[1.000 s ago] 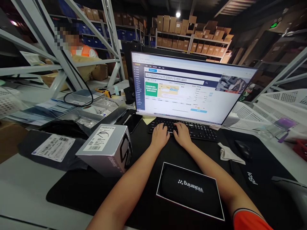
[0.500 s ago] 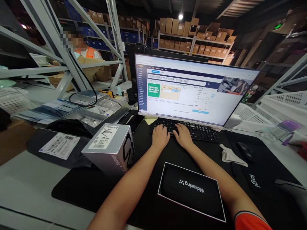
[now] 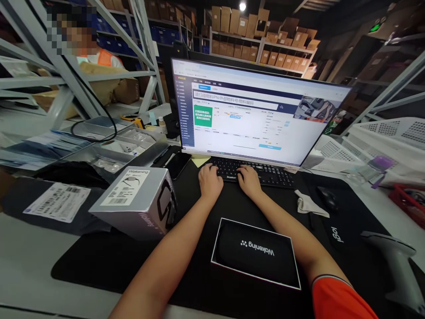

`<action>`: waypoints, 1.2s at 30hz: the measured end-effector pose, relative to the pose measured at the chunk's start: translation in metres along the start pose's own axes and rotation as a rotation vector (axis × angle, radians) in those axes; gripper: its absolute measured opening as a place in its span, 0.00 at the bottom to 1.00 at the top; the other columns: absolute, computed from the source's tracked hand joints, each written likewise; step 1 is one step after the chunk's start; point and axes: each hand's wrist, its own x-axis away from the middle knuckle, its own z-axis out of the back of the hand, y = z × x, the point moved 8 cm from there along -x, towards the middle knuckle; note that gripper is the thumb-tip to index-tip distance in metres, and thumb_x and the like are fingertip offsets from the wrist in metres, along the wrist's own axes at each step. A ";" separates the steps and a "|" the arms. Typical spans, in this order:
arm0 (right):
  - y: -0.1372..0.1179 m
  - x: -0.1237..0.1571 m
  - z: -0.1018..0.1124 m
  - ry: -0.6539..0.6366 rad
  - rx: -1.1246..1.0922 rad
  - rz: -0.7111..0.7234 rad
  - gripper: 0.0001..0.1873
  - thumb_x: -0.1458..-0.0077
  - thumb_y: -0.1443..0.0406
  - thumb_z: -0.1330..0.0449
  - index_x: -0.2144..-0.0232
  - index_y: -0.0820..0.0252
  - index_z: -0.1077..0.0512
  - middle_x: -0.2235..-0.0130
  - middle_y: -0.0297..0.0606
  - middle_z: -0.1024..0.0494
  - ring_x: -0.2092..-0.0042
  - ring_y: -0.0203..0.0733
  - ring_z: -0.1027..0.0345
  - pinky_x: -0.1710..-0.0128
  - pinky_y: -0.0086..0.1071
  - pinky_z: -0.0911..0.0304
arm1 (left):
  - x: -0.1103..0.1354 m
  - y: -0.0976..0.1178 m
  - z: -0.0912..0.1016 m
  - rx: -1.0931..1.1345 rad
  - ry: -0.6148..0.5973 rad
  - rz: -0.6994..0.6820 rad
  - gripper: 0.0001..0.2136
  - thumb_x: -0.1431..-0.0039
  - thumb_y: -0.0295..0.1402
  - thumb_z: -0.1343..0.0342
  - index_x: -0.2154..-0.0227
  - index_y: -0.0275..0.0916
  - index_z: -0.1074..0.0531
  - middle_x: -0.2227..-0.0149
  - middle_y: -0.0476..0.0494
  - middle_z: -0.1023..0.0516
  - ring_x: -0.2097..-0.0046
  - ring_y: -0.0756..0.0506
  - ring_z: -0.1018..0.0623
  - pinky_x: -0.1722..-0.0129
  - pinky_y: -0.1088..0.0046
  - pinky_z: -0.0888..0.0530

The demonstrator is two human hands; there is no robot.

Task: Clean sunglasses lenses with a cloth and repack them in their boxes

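Note:
My left hand (image 3: 211, 182) rests on the left end of a black keyboard (image 3: 275, 176), its fingers bent over the keys and nothing in them. Near the keyboard's middle, my right hand (image 3: 249, 180) lies with fingers spread on the front keys. Behind the keyboard stands a lit monitor (image 3: 245, 133) with a page of text and a green message block. Between my forearms a flat black box (image 3: 255, 254) marked "Wakening" lies on the mat, its lettering upside down to me. Left of my left arm sits a grey Wakening box (image 3: 136, 199) with a white label on top.
A black plastic mailer (image 3: 56, 201) and a phone (image 3: 180, 165) are on the left. To the right lie a cloth (image 3: 310, 204), a mouse (image 3: 327, 198) and a barcode scanner (image 3: 395, 261). White baskets (image 3: 388, 133) stand farther right. A person (image 3: 102, 57) is behind the metal frame.
The camera view has shifted, so the desk sits farther left in the picture and more of the scanner shows. My left hand has drawn slightly leftward, away from the right one. A pop-up on the screen has gone.

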 end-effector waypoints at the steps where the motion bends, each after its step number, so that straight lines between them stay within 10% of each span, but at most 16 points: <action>1: 0.002 0.000 0.002 0.008 -0.002 -0.013 0.16 0.36 0.68 0.48 0.52 0.63 0.24 0.45 0.50 0.25 0.42 0.54 0.33 0.39 0.48 0.38 | 0.000 -0.004 0.002 0.012 0.021 0.031 0.16 0.46 0.20 0.48 0.56 0.37 0.25 0.44 0.33 0.28 0.39 0.34 0.31 0.36 0.53 0.34; 21: -0.013 -0.002 0.003 0.036 -0.032 0.032 0.16 0.35 0.61 0.46 0.53 0.59 0.21 0.36 0.51 0.33 0.33 0.61 0.46 0.33 0.58 0.52 | 0.001 -0.010 0.013 -0.009 0.102 0.081 0.14 0.47 0.18 0.49 0.67 0.41 0.23 0.46 0.36 0.27 0.39 0.36 0.31 0.32 0.51 0.39; 36: 0.004 -0.001 0.013 0.124 -0.095 -0.080 0.26 0.43 0.72 0.51 0.43 0.65 0.32 0.47 0.52 0.25 0.42 0.54 0.35 0.39 0.50 0.40 | -0.001 -0.007 0.009 -0.084 0.089 0.043 0.15 0.43 0.20 0.51 0.61 0.37 0.21 0.42 0.32 0.29 0.36 0.33 0.33 0.29 0.44 0.46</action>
